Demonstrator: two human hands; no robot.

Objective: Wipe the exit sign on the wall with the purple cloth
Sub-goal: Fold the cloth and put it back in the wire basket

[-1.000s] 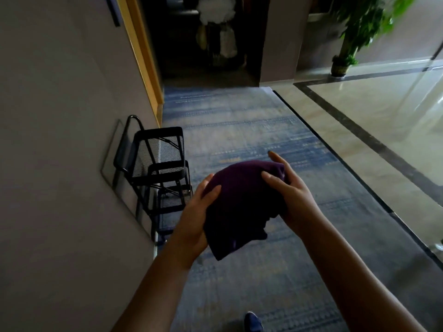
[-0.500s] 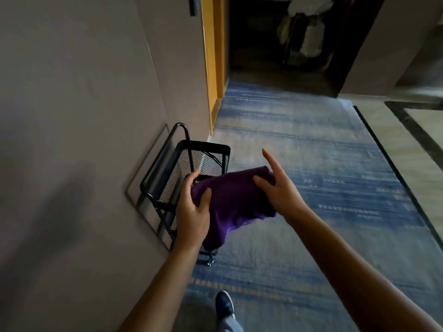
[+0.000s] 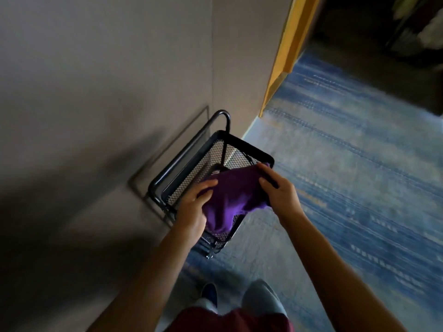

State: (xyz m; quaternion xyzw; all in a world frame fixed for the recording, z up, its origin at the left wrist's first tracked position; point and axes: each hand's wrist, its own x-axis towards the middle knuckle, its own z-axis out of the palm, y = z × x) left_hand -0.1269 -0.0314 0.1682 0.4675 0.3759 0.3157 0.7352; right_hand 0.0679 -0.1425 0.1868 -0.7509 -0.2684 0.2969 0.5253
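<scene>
The purple cloth point(image 3: 231, 197) is stretched between both hands above the black mesh cart point(image 3: 249, 149). My left hand point(image 3: 194, 207) grips its left edge, thumb on top. My right hand point(image 3: 278, 190) pinches its right edge. The cloth sags in the middle and hangs down toward the cart's basket. A rectangular outline on the grey wall point(image 3: 167, 149) sits low behind the cart; I cannot tell whether it is the exit sign.
The grey wall point(image 3: 107, 92) fills the left side. A yellow door frame point(image 3: 285, 51) stands ahead, with a dark room beyond. Blue patterned carpet point(image 3: 359, 176) covers the floor to the right. My shoe point(image 3: 209, 293) shows below.
I have stepped closer to the wall and cart, and the view has turned left and down. Both hands have kept hold of the cloth, which now hangs over the cart's basket.
</scene>
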